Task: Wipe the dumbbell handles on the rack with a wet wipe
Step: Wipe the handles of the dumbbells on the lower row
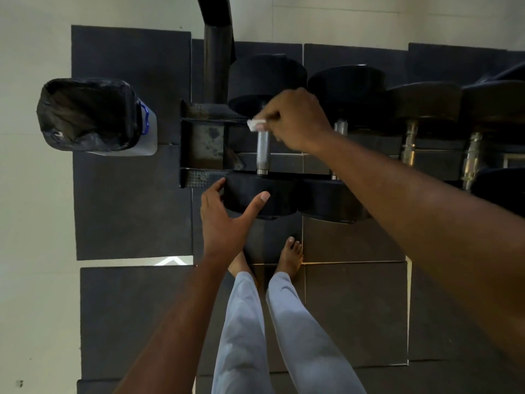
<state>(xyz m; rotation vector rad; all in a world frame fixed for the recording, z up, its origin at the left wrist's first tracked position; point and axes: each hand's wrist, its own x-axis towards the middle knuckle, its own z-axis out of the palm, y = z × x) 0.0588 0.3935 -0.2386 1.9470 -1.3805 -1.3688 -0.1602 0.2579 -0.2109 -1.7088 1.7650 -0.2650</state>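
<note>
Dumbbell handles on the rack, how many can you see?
4. One under the right hand with the wipe, at; the next; then and. More may lie beyond the frame's right edge.

The right hand pinched a white wet wipe against the far end of the leftmost dumbbell's knurled handle. The left hand rested with spread fingers on that dumbbell's near head. A lined bin stood left of the rack.
</note>
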